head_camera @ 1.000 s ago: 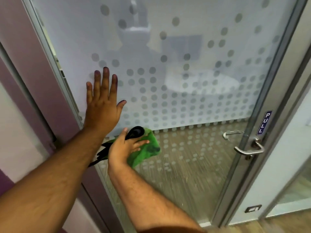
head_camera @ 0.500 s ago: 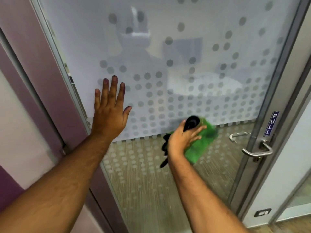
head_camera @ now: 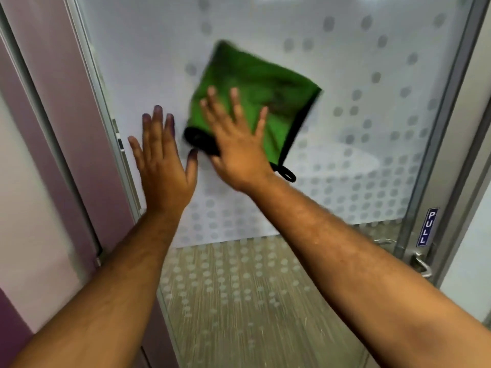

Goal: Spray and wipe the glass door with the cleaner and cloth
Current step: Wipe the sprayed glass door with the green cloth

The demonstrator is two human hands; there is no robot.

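Green cloth (head_camera: 255, 96): now spread flat, high on the frosted glass door (head_camera: 345, 75), up from the clear lower pane. Right hand (head_camera: 236, 144): fingers splayed, pressing it. Left hand (head_camera: 164, 166): flat, empty, unmoved beside.

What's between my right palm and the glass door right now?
In the head view, the green cloth lies between the right hand and the frosted glass door, pressed flat under the spread fingers.
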